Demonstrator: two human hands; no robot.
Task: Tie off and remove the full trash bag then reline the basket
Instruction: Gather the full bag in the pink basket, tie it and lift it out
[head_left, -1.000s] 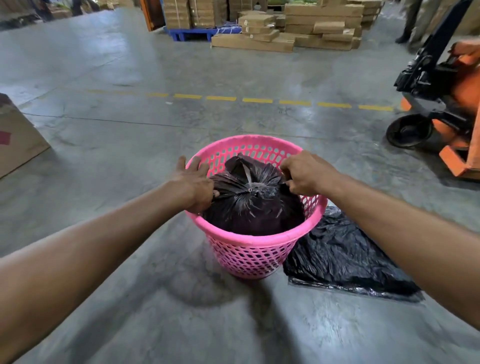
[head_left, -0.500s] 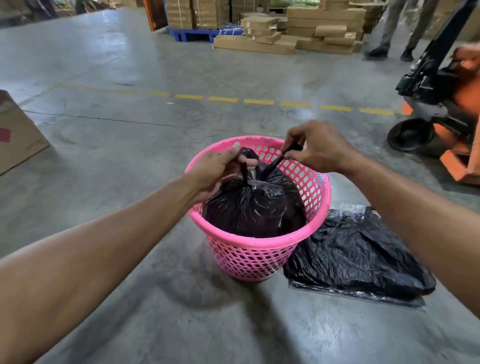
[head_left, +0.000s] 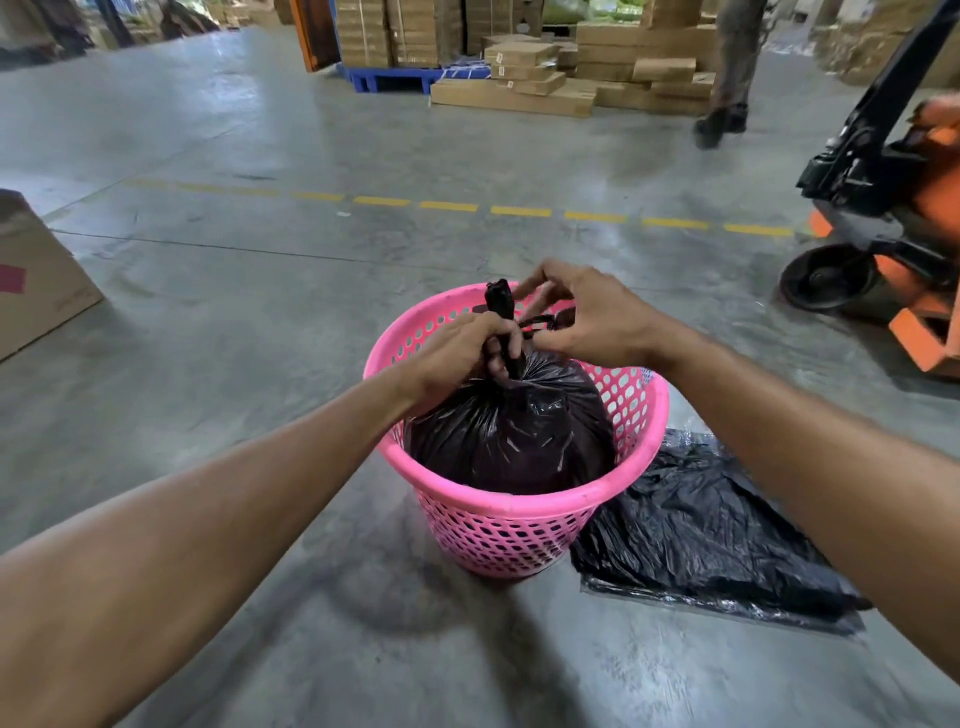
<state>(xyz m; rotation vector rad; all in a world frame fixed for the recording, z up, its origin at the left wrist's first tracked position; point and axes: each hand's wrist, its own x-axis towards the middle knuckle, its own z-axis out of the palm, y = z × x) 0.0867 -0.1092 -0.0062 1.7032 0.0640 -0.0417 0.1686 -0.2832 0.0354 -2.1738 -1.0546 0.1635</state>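
Note:
A pink plastic basket (head_left: 524, 514) stands on the concrete floor with a full black trash bag (head_left: 511, 431) inside it. The bag's top is gathered into a twisted neck that sticks up above the rim. My left hand (head_left: 457, 353) is closed around that neck. My right hand (head_left: 587, 317) pinches a thin black strand of the bag just right of the neck, fingers curled over it. A spare black bag (head_left: 696, 530) lies flat on the floor, against the basket's right side.
An orange pallet jack (head_left: 893, 249) stands at the right. A cardboard box (head_left: 36, 275) sits at the left edge. Stacked cartons (head_left: 545, 73) lie beyond a dashed yellow floor line (head_left: 519, 210). A person's legs (head_left: 727, 78) are at the far right back.
Both hands have come together over the bag's top. The two pulled ends are now gathered into one upright neck in my left hand, and the person in the back has stepped left.

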